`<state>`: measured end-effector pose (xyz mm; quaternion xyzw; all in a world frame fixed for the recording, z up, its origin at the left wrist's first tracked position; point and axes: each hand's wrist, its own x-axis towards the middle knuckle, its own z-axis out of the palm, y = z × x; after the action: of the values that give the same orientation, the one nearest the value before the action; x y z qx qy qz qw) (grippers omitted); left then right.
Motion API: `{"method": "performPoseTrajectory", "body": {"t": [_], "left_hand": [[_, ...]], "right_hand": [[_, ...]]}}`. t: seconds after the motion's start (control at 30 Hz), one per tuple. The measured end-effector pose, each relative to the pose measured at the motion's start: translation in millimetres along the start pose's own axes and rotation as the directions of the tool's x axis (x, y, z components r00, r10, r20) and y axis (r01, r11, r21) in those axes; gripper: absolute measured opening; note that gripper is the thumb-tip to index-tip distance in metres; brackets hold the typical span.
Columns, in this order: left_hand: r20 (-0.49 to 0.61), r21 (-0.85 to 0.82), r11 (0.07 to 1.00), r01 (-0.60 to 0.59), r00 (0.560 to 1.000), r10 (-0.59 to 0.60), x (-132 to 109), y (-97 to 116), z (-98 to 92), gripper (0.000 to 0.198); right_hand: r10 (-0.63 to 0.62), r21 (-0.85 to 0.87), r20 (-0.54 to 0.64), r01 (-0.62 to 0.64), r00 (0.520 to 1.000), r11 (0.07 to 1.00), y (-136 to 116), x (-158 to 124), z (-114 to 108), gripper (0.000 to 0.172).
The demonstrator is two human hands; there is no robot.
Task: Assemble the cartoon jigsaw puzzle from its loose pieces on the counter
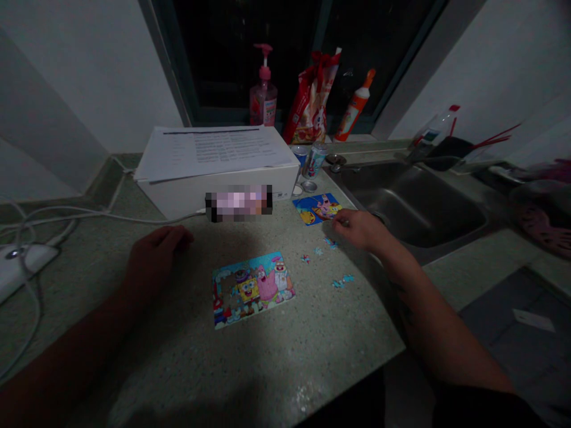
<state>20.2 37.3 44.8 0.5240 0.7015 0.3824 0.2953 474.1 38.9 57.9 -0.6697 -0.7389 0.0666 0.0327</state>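
Note:
A cartoon jigsaw puzzle (267, 286) lies on the counter in front of me, with a gap in its left part where dark backing shows. Right of it are loose puzzle pieces: a reddish piece (306, 258), a pale blue piece (318, 251) and small blue clusters (343, 281). My right hand (357, 229) is closed in a pinch at the lower right edge of a blue cartoon picture card (314, 208); what its fingertips hold is too small to make out. My left hand (158, 249) rests on the counter, fingers curled together, nothing visible in them.
Behind the puzzle stands a white box (214, 178) with printed paper on top. A pixelated device with a cable leans before it. A can (314, 160) stands beside the box. The sink (414, 202) is to the right; a pump bottle (263, 98) stands by the window.

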Motion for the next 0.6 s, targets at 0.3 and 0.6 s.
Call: {"method": "performPoseTrajectory", "body": {"t": [0.3,0.6], "left_hand": [[0.008,0.043,0.999,-0.007,1.000,0.007,0.8,-2.2,-1.2,0.034],[0.014,-0.008,1.000,-0.017,1.000,0.018,0.3,-4.4,0.2,0.033]], "right_hand": [[0.022,0.033,-0.050,-0.020,0.999,0.999,-3.5,-0.9,0.8,0.040],[-0.012,0.021,-0.008,0.013,1.000,1.000,-9.8,-2.8,-0.5,0.040]]}}
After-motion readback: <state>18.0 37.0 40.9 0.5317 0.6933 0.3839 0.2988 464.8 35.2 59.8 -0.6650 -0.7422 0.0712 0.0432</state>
